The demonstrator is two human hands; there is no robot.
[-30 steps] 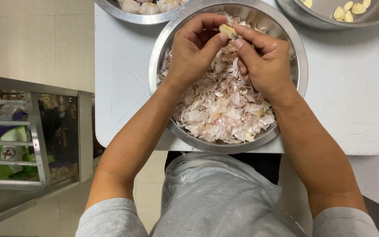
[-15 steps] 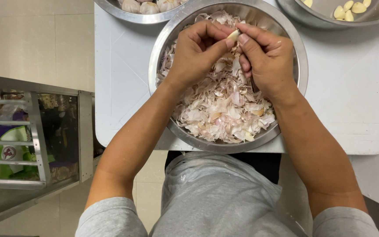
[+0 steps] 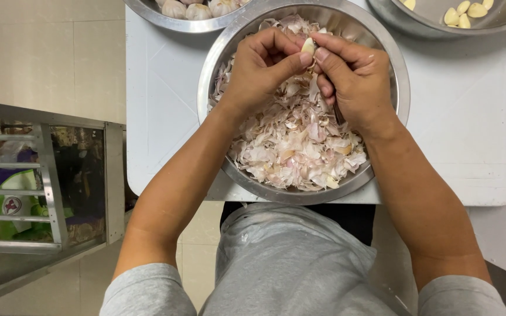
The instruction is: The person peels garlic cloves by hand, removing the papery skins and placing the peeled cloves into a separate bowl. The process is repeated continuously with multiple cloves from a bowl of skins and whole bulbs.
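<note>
At the bottom of the frame is the person's lap in grey cloth, with both forearms reaching up toward the middle. Just beyond, a large steel bowl (image 3: pixel 382 167) sits at the near edge of the white table (image 3: pixel 469 134), heaped with pinkish garlic skins (image 3: pixel 294 140). Above the heap, in the upper middle, the left hand (image 3: pixel 259 70) and right hand (image 3: pixel 355 79) meet, fingers closed together on one pale garlic clove (image 3: pixel 308 45) pinched between the fingertips. Farther off, cut by the top edge, a bowl of whole garlic bulbs (image 3: pixel 197 9) stands at upper left and a bowl of peeled cloves (image 3: pixel 467 13) at upper right.
</note>
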